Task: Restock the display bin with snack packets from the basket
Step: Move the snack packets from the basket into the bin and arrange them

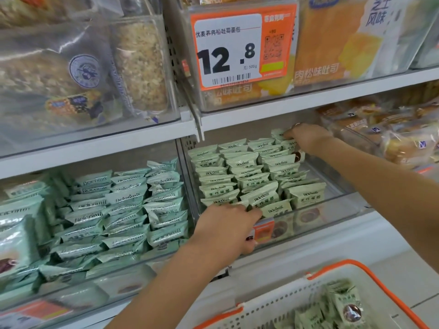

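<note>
The pale green foil snack packets (251, 176), printed with dark lettering, stand in tight rows inside the clear plastic display bin (332, 210) on the lower white shelf (308, 241), filling it from the front wall to the back. The left hand (228, 226) lies at the bin's front left corner, its fingers reaching over the front wall and touching the foremost packets, its thumb down on the outside of the wall; the fingertips are hidden among the packets, so whether they pinch one cannot be told. The right hand (306, 136) is far back at the bin's rear right corner, fingers curled down onto the last packets of the right-hand row (a ring shows on one finger), gripping a packet there as far as the view shows. More of the same green packets (342, 307) lie loose in the white perforated plastic basket with an orange rim (370, 279) at the lower right, below and well apart from both hands. Just left of the bin, a second clear bin (71, 293) holds bluish-green packets (123, 210). Above, an orange and white price tag reading 12.8 (242, 48) hangs on an upper clear bin of orange bread packs (332, 43).
</note>
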The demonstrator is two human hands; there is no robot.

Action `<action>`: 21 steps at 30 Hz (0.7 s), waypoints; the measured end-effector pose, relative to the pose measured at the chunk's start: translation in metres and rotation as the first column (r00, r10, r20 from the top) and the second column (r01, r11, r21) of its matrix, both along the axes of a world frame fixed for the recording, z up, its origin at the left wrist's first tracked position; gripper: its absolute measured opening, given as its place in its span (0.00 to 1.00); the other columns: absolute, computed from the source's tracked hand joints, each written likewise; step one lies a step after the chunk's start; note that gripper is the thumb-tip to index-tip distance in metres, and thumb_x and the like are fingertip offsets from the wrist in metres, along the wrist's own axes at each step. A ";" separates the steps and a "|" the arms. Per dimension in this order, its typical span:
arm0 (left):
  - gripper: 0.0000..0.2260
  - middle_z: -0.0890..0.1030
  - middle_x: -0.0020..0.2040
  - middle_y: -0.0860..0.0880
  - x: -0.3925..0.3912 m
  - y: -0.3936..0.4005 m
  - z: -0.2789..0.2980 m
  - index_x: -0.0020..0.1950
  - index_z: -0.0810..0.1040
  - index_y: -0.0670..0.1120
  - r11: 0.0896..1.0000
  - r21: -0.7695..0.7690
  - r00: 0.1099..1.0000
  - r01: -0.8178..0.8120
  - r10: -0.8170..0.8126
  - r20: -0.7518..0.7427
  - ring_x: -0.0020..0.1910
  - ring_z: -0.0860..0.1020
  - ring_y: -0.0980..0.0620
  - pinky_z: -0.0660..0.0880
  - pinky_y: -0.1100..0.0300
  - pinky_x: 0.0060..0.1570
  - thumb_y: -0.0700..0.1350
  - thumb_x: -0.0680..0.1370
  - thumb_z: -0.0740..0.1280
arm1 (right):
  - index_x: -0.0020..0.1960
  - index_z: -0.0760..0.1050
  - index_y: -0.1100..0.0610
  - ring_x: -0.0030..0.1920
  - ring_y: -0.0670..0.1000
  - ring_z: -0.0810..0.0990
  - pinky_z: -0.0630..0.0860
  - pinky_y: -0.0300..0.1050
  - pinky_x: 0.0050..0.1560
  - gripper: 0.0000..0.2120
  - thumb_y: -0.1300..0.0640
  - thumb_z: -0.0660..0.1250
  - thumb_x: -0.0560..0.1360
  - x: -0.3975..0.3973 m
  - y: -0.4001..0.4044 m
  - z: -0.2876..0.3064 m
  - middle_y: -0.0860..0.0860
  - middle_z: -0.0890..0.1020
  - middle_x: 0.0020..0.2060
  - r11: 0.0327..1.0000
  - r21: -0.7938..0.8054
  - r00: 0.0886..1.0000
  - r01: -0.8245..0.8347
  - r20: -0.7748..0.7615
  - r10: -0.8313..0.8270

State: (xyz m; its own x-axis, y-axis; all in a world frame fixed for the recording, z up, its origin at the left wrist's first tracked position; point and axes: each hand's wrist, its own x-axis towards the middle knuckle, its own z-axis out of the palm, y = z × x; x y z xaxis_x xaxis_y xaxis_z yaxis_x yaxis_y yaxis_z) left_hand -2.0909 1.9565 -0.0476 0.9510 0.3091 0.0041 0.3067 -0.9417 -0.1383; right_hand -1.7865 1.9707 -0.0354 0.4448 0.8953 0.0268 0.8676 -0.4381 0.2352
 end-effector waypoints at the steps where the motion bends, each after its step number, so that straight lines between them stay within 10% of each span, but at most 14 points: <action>1: 0.17 0.77 0.53 0.50 0.000 0.000 0.000 0.62 0.67 0.52 1.000 0.008 1.000 0.002 -0.002 0.008 0.51 0.76 0.46 0.66 0.58 0.39 0.56 0.77 0.64 | 0.71 0.67 0.52 0.62 0.60 0.73 0.73 0.50 0.56 0.25 0.68 0.57 0.77 -0.001 0.001 0.002 0.58 0.72 0.65 1.000 -0.005 1.000 0.009 0.000 -0.009; 16: 0.16 0.77 0.52 0.51 0.000 0.000 -0.003 0.61 0.67 0.51 0.998 0.057 1.000 -0.022 0.022 -0.001 0.50 0.77 0.48 0.64 0.58 0.35 0.55 0.77 0.63 | 0.72 0.56 0.54 0.67 0.61 0.61 0.68 0.56 0.61 0.36 0.69 0.67 0.70 -0.004 -0.021 -0.004 0.61 0.63 0.67 0.993 0.115 0.998 -0.033 0.057 0.026; 21: 0.28 0.74 0.59 0.47 0.000 -0.008 -0.007 0.65 0.63 0.47 0.981 0.150 0.992 -0.121 0.125 -0.018 0.57 0.72 0.47 0.70 0.55 0.47 0.59 0.73 0.69 | 0.69 0.64 0.57 0.59 0.60 0.70 0.70 0.49 0.54 0.26 0.71 0.60 0.73 -0.024 -0.066 0.002 0.63 0.72 0.59 0.974 0.227 0.977 0.019 -0.213 0.031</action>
